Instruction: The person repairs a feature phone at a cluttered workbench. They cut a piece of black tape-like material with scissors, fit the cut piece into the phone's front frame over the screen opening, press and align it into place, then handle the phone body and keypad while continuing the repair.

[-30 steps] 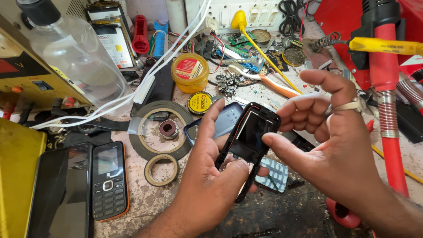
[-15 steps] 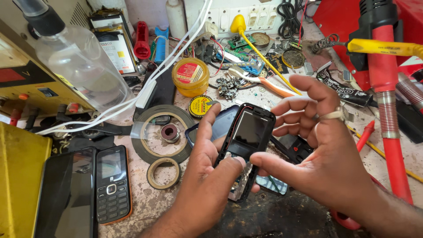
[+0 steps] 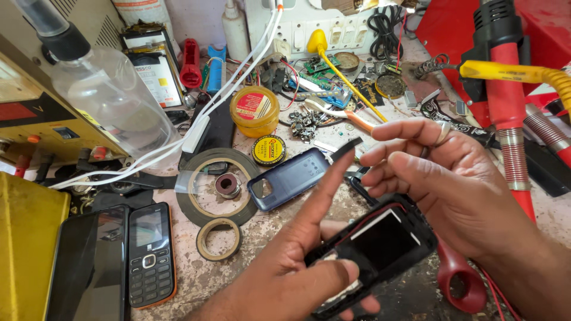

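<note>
Bare bench [image 3: 267, 261] between tape roll [image 3: 219, 239] and left hand [image 3: 297, 261]; blocked beyond by blue back cover [image 3: 288, 178], tins, tool clutter; red tool [image 3: 505, 101] rightward.

Layout about the solder-paste jar [image 3: 254, 110], which is standing on the counter [image 3: 262, 238]: a small tin [image 3: 269, 150] is lying just before it, a phone back cover [image 3: 289, 178] before and right, tape rings [image 3: 217, 187] before and left, a keypad phone [image 3: 151, 254] farther left-front, a bottle [image 3: 101, 95] to its left, a wall socket strip [image 3: 333, 24] behind.
</note>
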`<action>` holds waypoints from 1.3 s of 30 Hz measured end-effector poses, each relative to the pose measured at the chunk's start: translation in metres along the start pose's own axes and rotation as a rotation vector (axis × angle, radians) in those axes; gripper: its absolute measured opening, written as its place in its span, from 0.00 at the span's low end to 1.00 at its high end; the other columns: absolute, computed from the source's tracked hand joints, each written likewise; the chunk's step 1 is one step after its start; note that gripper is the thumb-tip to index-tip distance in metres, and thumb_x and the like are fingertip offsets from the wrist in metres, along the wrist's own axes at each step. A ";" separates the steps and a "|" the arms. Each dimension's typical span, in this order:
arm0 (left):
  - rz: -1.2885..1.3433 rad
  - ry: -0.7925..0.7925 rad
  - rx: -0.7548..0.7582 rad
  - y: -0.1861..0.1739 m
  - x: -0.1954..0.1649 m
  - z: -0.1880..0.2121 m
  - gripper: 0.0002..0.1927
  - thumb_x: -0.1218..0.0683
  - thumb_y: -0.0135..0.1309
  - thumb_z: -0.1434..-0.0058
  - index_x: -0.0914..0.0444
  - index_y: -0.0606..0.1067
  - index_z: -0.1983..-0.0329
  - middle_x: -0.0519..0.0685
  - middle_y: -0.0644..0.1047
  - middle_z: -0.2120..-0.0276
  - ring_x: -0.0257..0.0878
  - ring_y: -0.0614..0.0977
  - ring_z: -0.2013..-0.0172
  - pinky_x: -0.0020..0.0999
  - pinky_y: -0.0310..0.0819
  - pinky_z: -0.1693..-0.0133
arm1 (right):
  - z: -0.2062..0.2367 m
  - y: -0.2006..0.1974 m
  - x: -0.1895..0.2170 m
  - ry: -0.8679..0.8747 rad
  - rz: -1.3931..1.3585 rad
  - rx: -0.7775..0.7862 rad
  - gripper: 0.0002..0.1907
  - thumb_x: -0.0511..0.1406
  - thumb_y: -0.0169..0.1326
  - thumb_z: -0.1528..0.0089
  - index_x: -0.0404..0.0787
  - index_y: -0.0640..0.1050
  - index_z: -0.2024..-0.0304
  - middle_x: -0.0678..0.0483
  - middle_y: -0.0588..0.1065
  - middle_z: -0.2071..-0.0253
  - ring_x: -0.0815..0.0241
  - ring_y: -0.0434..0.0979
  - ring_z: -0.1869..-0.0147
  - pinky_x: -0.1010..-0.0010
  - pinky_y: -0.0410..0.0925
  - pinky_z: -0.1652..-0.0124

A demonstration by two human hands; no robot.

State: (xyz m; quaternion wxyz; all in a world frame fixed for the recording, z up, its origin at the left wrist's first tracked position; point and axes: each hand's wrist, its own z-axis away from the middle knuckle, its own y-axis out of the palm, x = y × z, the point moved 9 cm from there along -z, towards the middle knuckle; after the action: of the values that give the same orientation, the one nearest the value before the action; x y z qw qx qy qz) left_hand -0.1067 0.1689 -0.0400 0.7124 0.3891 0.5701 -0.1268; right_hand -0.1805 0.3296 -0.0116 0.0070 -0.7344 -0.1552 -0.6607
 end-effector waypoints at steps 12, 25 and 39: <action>-0.055 -0.110 0.066 -0.001 0.012 -0.003 0.50 0.64 0.47 0.38 0.42 0.45 0.15 0.48 0.79 0.50 0.31 0.82 0.64 0.25 0.77 0.64 | 0.000 -0.001 0.003 0.054 -0.263 0.175 0.21 0.29 0.55 0.33 0.29 0.70 0.38 0.41 0.78 0.52 0.49 0.83 0.53 0.61 0.75 0.52; -0.276 -0.036 0.048 -0.007 0.003 -0.005 0.49 0.63 0.48 0.38 0.45 0.45 0.17 0.50 0.80 0.54 0.31 0.83 0.65 0.25 0.77 0.67 | 0.004 -0.011 0.000 0.023 -0.212 0.080 0.22 0.24 0.57 0.38 0.33 0.72 0.41 0.47 0.79 0.59 0.52 0.83 0.57 0.63 0.76 0.56; -0.256 -0.030 -0.014 -0.008 0.002 -0.005 0.45 0.63 0.47 0.42 0.53 0.50 0.21 0.49 0.81 0.51 0.29 0.81 0.68 0.22 0.75 0.68 | 0.009 -0.009 0.019 -0.177 0.037 -0.025 0.18 0.23 0.55 0.37 0.35 0.70 0.46 0.48 0.76 0.56 0.55 0.82 0.54 0.60 0.78 0.51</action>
State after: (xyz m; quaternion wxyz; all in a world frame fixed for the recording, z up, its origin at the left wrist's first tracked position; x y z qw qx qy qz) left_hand -0.1148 0.1681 -0.0449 0.7014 0.3062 0.6054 -0.2185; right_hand -0.1724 0.3446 0.0042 -0.0037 -0.7927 -0.1331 -0.5949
